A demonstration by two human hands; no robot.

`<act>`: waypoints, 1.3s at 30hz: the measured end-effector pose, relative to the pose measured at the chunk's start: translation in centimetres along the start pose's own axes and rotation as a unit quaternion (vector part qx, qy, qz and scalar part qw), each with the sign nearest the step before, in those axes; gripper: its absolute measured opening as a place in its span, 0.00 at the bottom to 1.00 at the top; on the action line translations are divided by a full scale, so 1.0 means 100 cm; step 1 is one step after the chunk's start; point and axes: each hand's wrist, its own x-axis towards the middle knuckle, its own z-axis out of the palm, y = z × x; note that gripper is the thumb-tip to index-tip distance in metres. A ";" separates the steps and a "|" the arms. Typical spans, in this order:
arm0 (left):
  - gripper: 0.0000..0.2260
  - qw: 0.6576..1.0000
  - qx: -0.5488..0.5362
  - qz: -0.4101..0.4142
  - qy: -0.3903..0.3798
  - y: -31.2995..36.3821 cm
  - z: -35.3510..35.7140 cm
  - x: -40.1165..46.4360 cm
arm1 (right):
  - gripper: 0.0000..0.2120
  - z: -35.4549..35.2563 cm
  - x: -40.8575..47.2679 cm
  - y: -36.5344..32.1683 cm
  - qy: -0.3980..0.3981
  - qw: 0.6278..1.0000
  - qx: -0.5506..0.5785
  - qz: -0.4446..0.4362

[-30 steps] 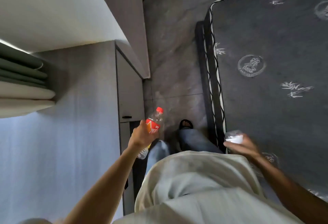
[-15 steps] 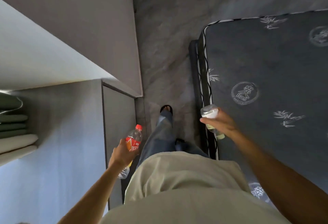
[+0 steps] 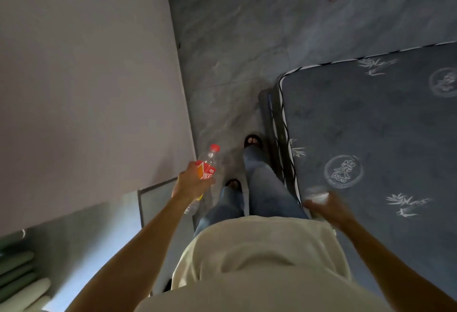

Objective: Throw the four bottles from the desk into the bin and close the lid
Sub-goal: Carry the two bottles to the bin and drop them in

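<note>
Two hands: each holds one bottle.
Left hand [image 3: 191,184]: fingers closed around red-capped bottle [image 3: 206,167], cap pointing away.
Right hand [image 3: 331,206]: blurred, fingers wrapped on clear bottle [image 3: 316,194].
Beyond fingers: grey floor [image 3: 235,64]; mattress [image 3: 383,126] just right.

L hand [image 3: 191,183] fist-wrapped round red-label bottle [image 3: 206,167], arm out fwd. R hand [image 3: 329,206] low at hip, blurred, prob gripping clear bottle [image 3: 316,194].
</note>
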 end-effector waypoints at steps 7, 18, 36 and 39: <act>0.37 1.000 0.021 0.001 0.001 0.105 -0.045 0.086 | 0.26 -0.056 0.083 -0.070 0.011 0.998 -0.047 0.034; 0.32 0.998 0.012 -0.061 0.020 0.135 -0.112 0.150 | 0.37 -0.116 0.214 -0.289 -0.030 0.998 0.006 -0.056; 0.30 0.992 0.084 0.059 -0.067 0.367 -0.278 0.380 | 0.29 -0.157 0.269 -0.414 0.057 0.990 0.106 0.073; 0.34 0.983 0.117 0.109 -0.087 0.435 -0.283 0.416 | 0.20 -0.168 0.270 -0.404 0.073 0.980 0.155 0.101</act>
